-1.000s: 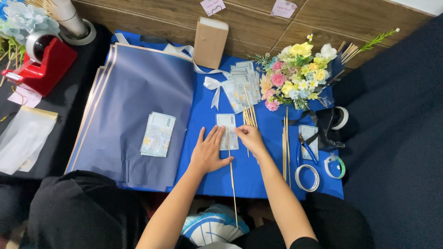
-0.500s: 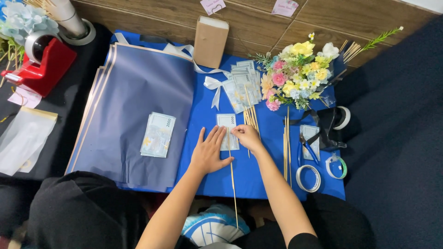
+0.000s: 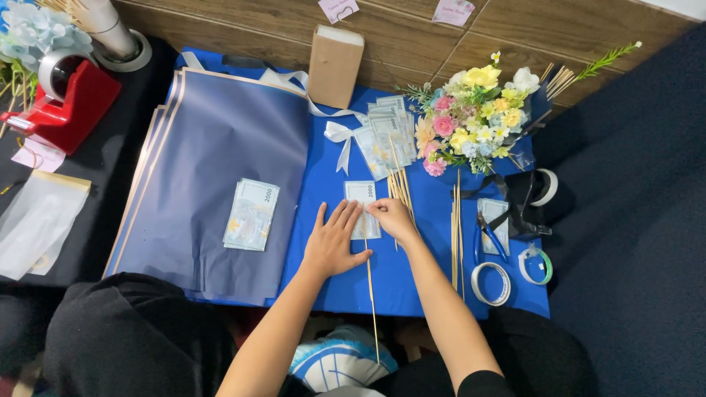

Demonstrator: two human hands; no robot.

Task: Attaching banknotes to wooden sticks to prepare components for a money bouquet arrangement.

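Two hands meet mid-sheet on the bright blue wrapping sheet (image 3: 346,283), w/ open blue below & left of them. My left hand (image 3: 333,242) lies flat, fingers spread, on the pale banknote (image 3: 362,193). Right hand (image 3: 393,218): fingers pinched on the note's right edge, over the thin wooden skewer (image 3: 370,294) running toward me. Loose skewers (image 3: 457,235) & tape rolls (image 3: 491,283) crowd the right; navy paper stack (image 3: 213,169) left. Dark surface (image 3: 110,176) beneath.
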